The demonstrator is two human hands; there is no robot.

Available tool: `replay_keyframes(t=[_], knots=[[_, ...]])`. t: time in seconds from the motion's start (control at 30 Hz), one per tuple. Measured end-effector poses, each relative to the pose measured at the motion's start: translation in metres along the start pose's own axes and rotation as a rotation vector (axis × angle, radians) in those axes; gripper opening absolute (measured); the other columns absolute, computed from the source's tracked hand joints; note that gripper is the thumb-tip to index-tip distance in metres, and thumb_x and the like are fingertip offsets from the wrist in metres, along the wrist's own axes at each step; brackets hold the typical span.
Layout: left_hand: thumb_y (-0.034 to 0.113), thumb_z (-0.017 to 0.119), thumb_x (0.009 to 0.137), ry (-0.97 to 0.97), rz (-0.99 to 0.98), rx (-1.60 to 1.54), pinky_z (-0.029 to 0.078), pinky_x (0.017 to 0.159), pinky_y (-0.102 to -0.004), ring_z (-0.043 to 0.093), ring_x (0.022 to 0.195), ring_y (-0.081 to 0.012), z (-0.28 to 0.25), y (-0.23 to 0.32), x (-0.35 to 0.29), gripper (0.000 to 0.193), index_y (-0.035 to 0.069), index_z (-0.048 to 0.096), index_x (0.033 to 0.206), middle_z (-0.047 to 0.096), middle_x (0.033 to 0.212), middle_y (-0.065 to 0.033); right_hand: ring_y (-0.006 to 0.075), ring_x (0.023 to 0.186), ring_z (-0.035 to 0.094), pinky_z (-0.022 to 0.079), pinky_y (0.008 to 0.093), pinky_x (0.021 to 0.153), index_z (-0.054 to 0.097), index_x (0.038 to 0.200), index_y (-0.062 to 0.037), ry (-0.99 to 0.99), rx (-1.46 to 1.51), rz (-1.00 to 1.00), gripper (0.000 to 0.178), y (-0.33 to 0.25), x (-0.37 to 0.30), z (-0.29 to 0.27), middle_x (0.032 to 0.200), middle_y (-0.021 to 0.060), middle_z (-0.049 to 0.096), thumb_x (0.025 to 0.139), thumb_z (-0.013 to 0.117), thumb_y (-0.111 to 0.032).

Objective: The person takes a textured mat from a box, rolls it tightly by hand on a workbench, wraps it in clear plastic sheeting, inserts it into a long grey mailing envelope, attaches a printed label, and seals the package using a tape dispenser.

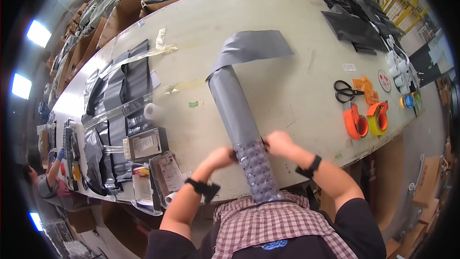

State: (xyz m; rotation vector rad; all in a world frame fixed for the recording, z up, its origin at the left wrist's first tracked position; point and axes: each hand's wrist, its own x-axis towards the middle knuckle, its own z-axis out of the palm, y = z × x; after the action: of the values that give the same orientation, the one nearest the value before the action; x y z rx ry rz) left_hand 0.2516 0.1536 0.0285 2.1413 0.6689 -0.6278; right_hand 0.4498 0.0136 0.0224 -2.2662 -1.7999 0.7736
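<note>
A long bundle in bubble wrap [258, 175] lies along the table, its near end against my checked apron. Its far part is inside a grey plastic mailing bag [232, 103], whose loose far end is folded over to the right. My left hand [222, 157] is closed on the left side of the bag's open edge. On the opposite side, my right hand [280, 144] is closed on the same edge. The bubble wrap shows between the two hands. Both wrists wear black bands.
To the right lie black scissors [343, 91], an orange tape dispenser [355, 123] and another with yellow tape [378, 119]. Black bags [354, 29] are stacked at the far right. Dark bags [112, 120] and small boxes [143, 145] sit at left. A co-worker [52, 182] stands beyond.
</note>
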Motion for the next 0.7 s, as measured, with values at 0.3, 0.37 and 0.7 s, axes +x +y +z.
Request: replay_keyframes(t=[0.3,0.37,0.7], knots=[[0.025,0.054,0.078,-0.123,0.136,0.063,0.049,0.069,-0.0408,0.063,0.081,-0.0323,0.069,0.037,-0.034,0.025,0.006,0.065,0.091,0.066,0.085,-0.0159,0.031,0.07,0.059,0.047,0.0394,0.063,0.063,0.077,-0.006,-0.114,0.359,0.258,0.029,-0.014,-0.166,0.008,0.07,0.0143,0.061,0.086,0.049,-0.03],[0.025,0.054,0.078,-0.12,0.082,-0.083,0.049,0.068,-0.0394,0.063,0.077,-0.0295,0.064,0.036,-0.022,0.024,0.006,0.066,0.087,0.066,0.08,-0.0136,0.0267,0.068,0.059,0.046,0.0364,0.061,0.061,0.082,-0.0056,-0.164,0.427,0.256,0.031,-0.012,-0.168,0.008,0.069,0.0114,0.06,0.091,0.045,-0.031],[0.033,0.058,0.083,0.056,0.237,-0.201,0.045,0.06,-0.0438,0.058,0.066,-0.0382,0.104,0.024,-0.03,0.037,-0.002,0.061,0.071,0.059,0.069,-0.023,0.0218,0.098,0.052,0.044,0.0317,0.083,0.045,0.117,-0.003,0.348,1.215,0.277,0.026,-0.042,-0.031,0.099,0.109,0.011,0.053,0.096,0.039,-0.017]])
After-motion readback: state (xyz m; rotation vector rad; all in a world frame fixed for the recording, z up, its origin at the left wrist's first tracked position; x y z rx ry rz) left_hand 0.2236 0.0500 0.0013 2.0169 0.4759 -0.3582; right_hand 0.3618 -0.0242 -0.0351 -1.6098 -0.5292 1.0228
